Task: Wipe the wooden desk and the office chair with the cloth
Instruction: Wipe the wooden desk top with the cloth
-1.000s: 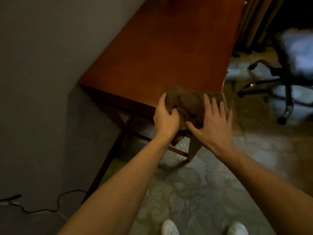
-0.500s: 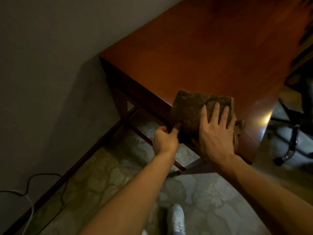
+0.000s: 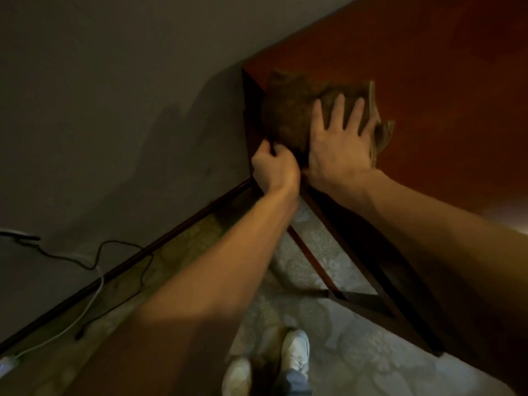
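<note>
Wooden desk [image 3: 428, 67] corner, right hand [image 3: 337, 144] flat on cloth [image 3: 288, 115], left hand [image 3: 275, 167] pinching its edge

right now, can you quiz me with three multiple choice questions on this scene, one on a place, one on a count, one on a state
1. Where does the cloth lie?
A. on the floor
B. over a chair seat
C. on the desk corner beside the wall

2. How many white shoes show at the bottom?
A. one
B. two
C. four

3. How is the right hand?
A. flat on the cloth, fingers spread
B. a fist holding nothing
C. hanging at the person's side

Answers: 1 C, the cloth sits on the red-brown top at its corner by the wall; 2 B, two shoes show side by side; 3 A, its straight fingers press on the cloth.
</note>
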Action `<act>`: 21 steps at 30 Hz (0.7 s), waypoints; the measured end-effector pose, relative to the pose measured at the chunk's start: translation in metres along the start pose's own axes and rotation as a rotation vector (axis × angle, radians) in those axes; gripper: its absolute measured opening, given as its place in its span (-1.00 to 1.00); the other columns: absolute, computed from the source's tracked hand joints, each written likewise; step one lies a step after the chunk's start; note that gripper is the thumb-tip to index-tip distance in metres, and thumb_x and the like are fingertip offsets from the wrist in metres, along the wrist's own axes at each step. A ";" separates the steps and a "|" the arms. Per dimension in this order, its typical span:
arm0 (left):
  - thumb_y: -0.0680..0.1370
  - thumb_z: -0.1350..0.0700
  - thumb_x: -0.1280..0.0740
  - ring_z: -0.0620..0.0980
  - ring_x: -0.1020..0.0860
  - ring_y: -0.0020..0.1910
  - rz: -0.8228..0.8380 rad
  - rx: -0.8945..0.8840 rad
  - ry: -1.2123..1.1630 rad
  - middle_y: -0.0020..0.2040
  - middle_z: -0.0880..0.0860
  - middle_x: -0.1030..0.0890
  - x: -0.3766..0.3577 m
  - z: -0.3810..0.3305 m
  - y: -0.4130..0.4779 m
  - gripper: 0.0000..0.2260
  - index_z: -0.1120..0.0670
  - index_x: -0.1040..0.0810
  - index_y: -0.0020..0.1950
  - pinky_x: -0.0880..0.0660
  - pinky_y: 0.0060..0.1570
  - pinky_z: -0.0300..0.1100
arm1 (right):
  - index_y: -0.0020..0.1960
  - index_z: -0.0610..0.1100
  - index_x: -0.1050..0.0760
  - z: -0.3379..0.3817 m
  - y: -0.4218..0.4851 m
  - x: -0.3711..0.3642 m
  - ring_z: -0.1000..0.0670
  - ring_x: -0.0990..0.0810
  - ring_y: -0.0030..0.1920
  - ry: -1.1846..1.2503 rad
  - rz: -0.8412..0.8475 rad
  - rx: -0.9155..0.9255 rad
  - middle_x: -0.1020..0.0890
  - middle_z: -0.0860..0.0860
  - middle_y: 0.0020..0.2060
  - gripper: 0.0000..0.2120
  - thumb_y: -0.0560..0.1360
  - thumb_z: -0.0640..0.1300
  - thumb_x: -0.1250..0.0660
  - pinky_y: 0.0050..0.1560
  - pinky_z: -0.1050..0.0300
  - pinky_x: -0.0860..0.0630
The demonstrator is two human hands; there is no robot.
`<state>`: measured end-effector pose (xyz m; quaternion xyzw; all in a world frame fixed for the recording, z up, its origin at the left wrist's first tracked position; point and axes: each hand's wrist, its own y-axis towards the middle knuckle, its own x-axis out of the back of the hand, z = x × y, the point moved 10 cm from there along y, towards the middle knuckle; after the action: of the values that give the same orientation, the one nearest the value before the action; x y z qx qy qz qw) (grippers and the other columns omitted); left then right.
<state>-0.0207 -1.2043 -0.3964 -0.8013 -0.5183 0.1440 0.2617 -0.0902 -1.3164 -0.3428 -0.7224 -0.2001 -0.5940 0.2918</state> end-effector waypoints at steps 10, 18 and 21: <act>0.67 -0.33 -0.01 0.09 -0.53 0.35 0.331 -0.033 -0.227 0.48 0.07 -0.49 -0.042 -0.055 0.073 -0.48 -0.17 -0.35 0.57 -0.56 0.26 0.11 | 0.68 0.09 0.21 0.061 0.104 0.034 -0.27 0.23 0.64 0.077 -0.126 0.256 0.13 -0.10 0.68 -0.17 0.62 0.18 -0.23 0.59 -0.35 0.18; 0.70 -0.28 0.02 -0.19 -0.60 0.03 0.305 -0.098 -0.186 0.17 -0.14 -0.58 -0.033 -0.032 0.057 -0.52 -0.17 -0.30 0.57 -0.62 0.05 -0.10 | 0.68 0.10 0.18 0.062 0.075 0.030 -0.25 0.20 0.65 0.108 -0.177 0.343 0.10 -0.11 0.68 -0.10 0.55 0.15 -0.32 0.60 -0.34 0.15; 0.73 -0.22 0.04 -0.22 -0.56 0.20 0.366 -0.137 -0.155 0.28 -0.19 -0.52 -0.040 -0.009 0.040 -0.54 -0.15 -0.24 0.61 -0.59 0.08 -0.21 | 0.68 0.09 0.16 0.049 0.048 0.020 -0.24 0.18 0.65 0.109 -0.195 0.334 0.10 -0.12 0.68 -0.05 0.53 0.12 -0.39 0.61 -0.32 0.13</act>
<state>-0.0029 -1.2558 -0.4128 -0.8844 -0.3914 0.2148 0.1356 -0.0189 -1.3207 -0.3381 -0.6078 -0.3490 -0.6162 0.3592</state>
